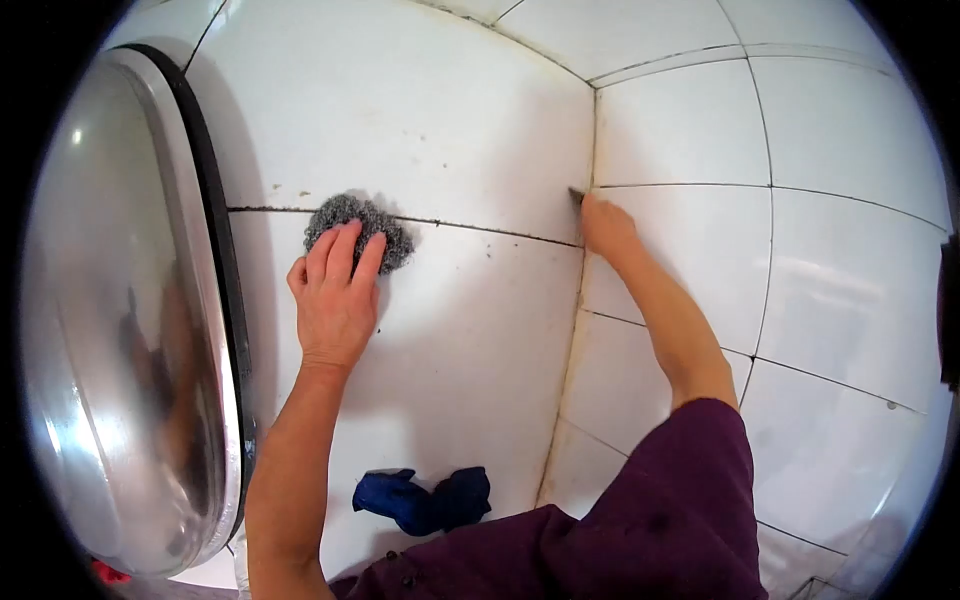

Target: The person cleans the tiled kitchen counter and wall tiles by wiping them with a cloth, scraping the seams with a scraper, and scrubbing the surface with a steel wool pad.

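My left hand (338,300) presses its fingertips into a grey steel wool scourer (350,210), which lies on the white tiled surface (470,330) across a dark grout line. My right hand (606,225) is closed at the corner where that surface meets the tiled wall (675,130). From its fingers pokes the dark, pointed tip of a small tool (576,196), blade-like in shape. Its handle is hidden in my fist, so the exact kind does not show. Dark crumbs and brownish specks dot the tiles around the scourer.
A rounded shiny metal cover (120,300) with a black rim stands along the left side. A crumpled dark blue cloth (425,500) lies near my body. Something red (108,572) shows at the bottom left.
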{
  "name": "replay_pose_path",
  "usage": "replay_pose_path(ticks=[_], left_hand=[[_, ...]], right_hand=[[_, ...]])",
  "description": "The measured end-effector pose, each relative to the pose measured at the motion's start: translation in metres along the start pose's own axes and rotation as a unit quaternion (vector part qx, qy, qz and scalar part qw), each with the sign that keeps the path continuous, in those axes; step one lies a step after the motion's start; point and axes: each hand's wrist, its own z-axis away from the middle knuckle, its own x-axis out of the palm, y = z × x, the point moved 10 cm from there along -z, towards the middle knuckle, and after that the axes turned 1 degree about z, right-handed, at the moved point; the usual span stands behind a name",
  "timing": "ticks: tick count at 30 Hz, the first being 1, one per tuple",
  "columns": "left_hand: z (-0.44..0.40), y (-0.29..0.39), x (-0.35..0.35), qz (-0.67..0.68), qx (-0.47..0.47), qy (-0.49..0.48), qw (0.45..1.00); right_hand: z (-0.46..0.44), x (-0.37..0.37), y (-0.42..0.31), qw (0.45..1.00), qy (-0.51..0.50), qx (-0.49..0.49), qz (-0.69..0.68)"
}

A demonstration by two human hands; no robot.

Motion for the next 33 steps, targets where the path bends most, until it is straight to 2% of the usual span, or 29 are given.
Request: replay_pose_path(ticks=[3,8,10,12,16,19,23,26,28,30,33], left_hand=[[-0.002,-0.001,0.001,-0.003,-0.004,-0.004,1.000],[-0.001,0.001,0.000,-0.011,-0.001,-0.003,1.000],[-0.003,0.001,-0.001,-0.026,0.006,0.004,1.000],[-0.005,0.001,-0.002,-0.023,0.002,0.002,1.000],[-0.004,0.001,-0.001,-0.019,0.000,-0.005,1.000],[-0.004,0.002,-0.002,-0.023,0.008,0.001,1.000],[-0.003,0.000,0.000,-0.018,0.000,-0.005,1.000],[-0.003,0.000,0.002,-0.013,-0.006,-0.021,1.000],[-0.004,0.001,0.001,-0.009,-0.004,-0.022,1.000],[-0.003,0.002,0.001,-0.012,-0.002,-0.022,1.000],[-0.004,0.002,0.000,-0.013,-0.002,-0.020,1.000]], right_hand=[[0.018,0.009,-0.004,0.999,-0.031,-0.029,0.011],[-0.033,-0.016,0.003,1.000,0.024,-0.008,0.001],[-0.032,-0.017,0.004,1.000,0.008,0.009,-0.011],[-0.016,-0.007,0.002,0.999,-0.044,-0.014,0.023],[-0.020,-0.006,0.002,0.999,-0.025,-0.036,0.028],[-0.055,-0.020,0.011,0.998,-0.022,0.049,-0.029],[-0.036,-0.007,0.007,0.998,-0.063,-0.009,0.023],[-0.042,-0.009,0.008,0.998,-0.062,0.003,0.028],[-0.075,-0.012,0.018,0.990,-0.131,0.051,-0.003],[-0.103,-0.028,0.031,0.990,-0.085,0.110,-0.036],[-0.100,-0.029,0.024,0.992,-0.094,0.079,-0.005]])
